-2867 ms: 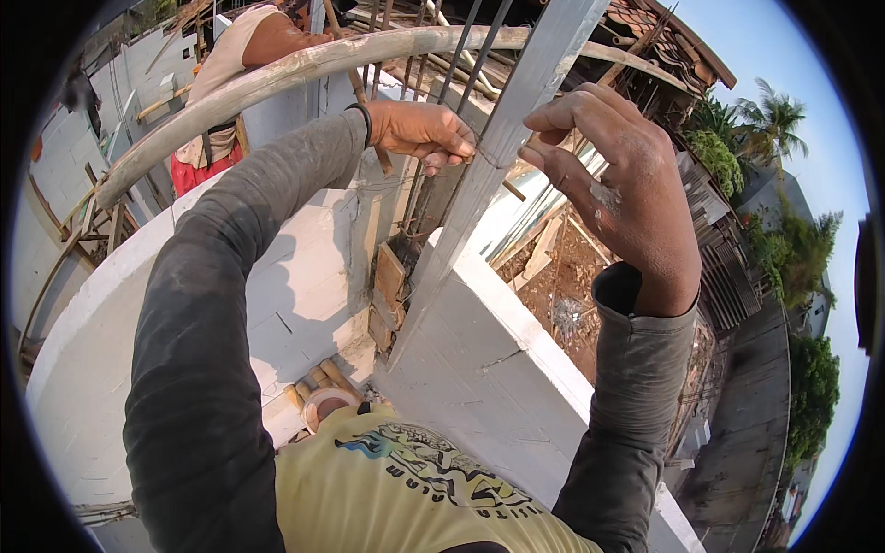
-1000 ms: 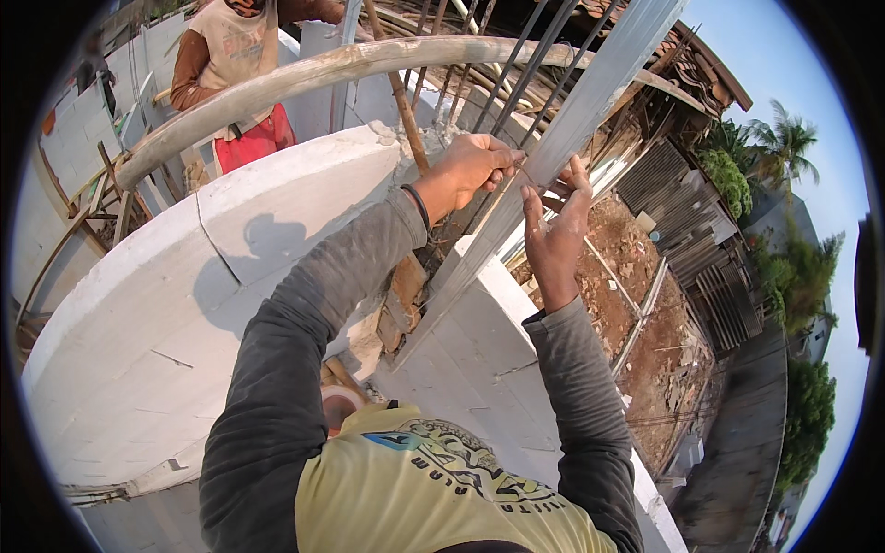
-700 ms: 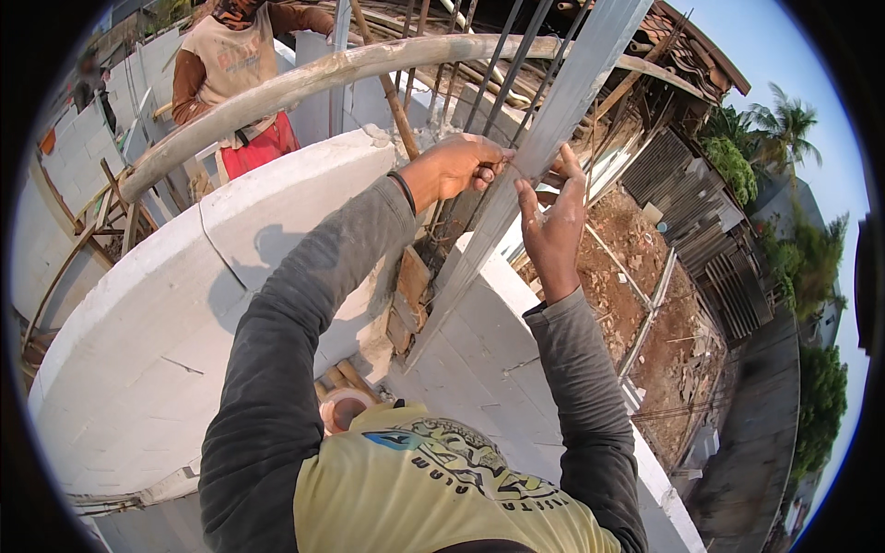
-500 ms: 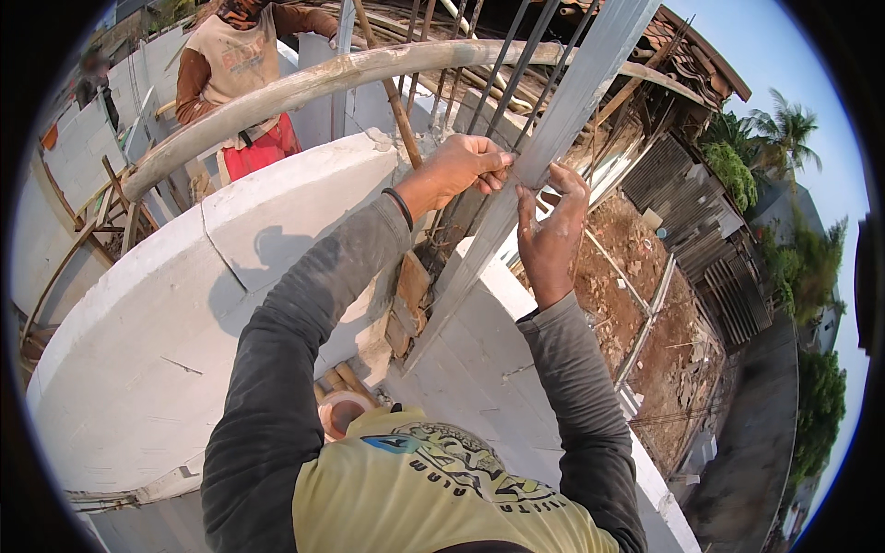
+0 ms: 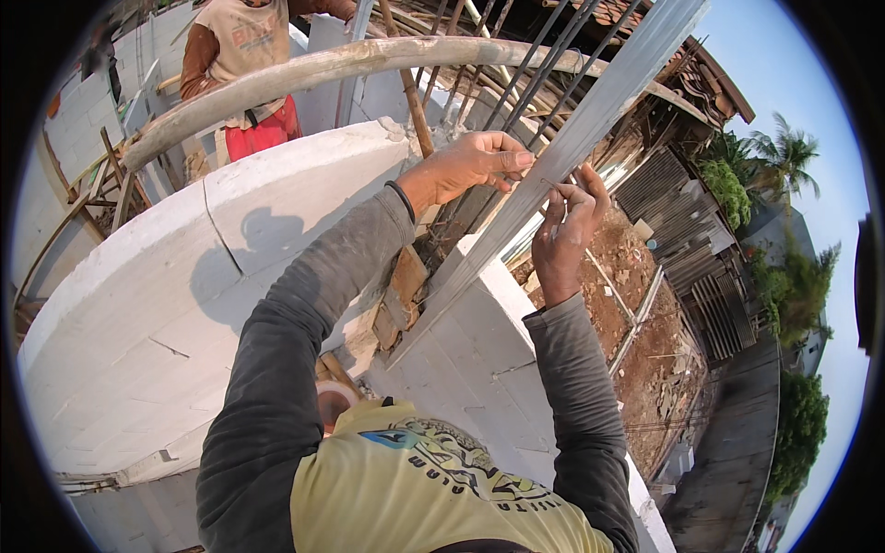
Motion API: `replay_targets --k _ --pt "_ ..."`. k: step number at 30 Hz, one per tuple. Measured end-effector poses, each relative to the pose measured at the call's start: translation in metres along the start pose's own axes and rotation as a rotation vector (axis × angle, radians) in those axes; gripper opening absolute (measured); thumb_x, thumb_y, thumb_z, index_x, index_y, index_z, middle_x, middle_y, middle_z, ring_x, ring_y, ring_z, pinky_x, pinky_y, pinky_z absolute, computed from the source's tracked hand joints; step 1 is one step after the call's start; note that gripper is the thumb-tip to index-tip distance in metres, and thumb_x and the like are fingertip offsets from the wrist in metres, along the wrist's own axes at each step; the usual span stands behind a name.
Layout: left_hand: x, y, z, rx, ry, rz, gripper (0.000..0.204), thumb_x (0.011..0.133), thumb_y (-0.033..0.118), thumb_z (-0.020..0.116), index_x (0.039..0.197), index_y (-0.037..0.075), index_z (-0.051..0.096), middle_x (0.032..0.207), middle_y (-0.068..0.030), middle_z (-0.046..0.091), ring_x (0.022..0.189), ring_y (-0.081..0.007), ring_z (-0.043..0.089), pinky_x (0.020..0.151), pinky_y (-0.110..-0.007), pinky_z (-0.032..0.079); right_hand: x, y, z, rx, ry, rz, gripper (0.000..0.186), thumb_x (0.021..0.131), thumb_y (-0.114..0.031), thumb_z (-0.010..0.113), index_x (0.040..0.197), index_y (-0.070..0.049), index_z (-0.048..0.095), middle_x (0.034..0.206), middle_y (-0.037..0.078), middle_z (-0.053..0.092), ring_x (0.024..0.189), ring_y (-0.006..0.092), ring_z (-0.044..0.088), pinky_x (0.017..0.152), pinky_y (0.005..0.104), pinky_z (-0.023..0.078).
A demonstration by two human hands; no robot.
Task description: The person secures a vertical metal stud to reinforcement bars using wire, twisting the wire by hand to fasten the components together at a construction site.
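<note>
"Blue sky (image 5: 784,78) shines on our right, with a palm tree (image 5: 785,161) under it and brown dirt (image 5: 659,359) lower down. What do we have close to us?"

"We have a long silver post (image 5: 593,120). It slants: the top points up and to the right, and the bottom goes down and left, to the corner by the block wall (image 5: 470,350)."

"Where is the thin wire (image 5: 546,182)?"

"On the front of the post, between our hands (it is so tiny that we cannot tell its whole shape). The bit we see lies crossways to the post."

"Do our hands hold it?"

"Our left hand (image 5: 484,168) is on the left of the post, thumb and fingers bent close together. We can't tell if anything is pinched there. Our right hand (image 5: 570,226) is on the right, with bent fingertips right by the wire. We can't tell if they grip it."

"What is in the way?"

"Dark metal rods (image 5: 579,29) crowd just past our left hand. One big bent pole (image 5: 277,83) runs behind the post and crosses in front of another person (image 5: 244,46). A curved white wall (image 5: 138,332) fills our left side."
</note>
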State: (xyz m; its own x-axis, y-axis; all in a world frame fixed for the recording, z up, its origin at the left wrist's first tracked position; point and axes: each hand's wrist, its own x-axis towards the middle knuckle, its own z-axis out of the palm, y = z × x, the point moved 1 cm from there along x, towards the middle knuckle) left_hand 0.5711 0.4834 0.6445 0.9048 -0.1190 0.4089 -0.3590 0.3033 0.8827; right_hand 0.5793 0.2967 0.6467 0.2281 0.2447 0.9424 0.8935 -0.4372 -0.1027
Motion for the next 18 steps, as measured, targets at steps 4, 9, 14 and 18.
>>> replay_targets --k 4,9,14,18 --pt "-0.001 -0.002 -0.012 0.060 0.135 -0.101 0.043 0.089 0.043 0.069 0.105 0.004 0.059 0.099 -0.0074 0.061 0.094 -0.0164 0.060 0.082 -0.032 0.052 -0.004 0.007 -0.001 0.122 0.046 0.157 0.013 0.098 -0.008 0.052 0.102 0.003 0.046 0.125 0.019 0.043 0.116 0.0278 0.053 0.098 0.0396 0.050" --pt "0.010 -0.007 0.002 0.137 0.202 -0.128 0.044 0.091 0.045 0.065 0.105 0.004 0.059 0.099 -0.0092 0.062 0.094 -0.0177 0.061 0.083 -0.035 0.051 -0.005 0.016 0.009 0.551 0.197 0.406 0.020 0.104 -0.017 0.040 0.108 0.003 0.040 0.116 0.015 0.048 0.103 0.0182 0.059 0.086 0.0316 0.057" --pt "0.026 -0.011 0.005 -0.066 0.310 -0.072 0.033 0.096 0.036 0.060 0.103 0.003 0.060 0.093 -0.0088 0.064 0.088 -0.0195 0.065 0.082 -0.033 0.051 0.000 0.015 0.006 0.844 0.266 0.673 0.018 0.104 -0.017 0.041 0.110 0.000 0.039 0.109 0.013 0.053 0.102 0.0202 0.059 0.085 0.0358 0.057" --pt "0.029 -0.016 0.005 -0.132 0.366 -0.060 0.028 0.098 0.030 0.056 0.103 0.002 0.059 0.092 -0.0093 0.065 0.087 -0.0205 0.065 0.080 -0.034 0.052 0.006 0.020 0.007 0.968 0.337 0.764 0.016 0.104 -0.014 0.040 0.111 0.000 0.038 0.104 0.013 0.055 0.100 0.0241 0.063 0.084 0.0380 0.059"
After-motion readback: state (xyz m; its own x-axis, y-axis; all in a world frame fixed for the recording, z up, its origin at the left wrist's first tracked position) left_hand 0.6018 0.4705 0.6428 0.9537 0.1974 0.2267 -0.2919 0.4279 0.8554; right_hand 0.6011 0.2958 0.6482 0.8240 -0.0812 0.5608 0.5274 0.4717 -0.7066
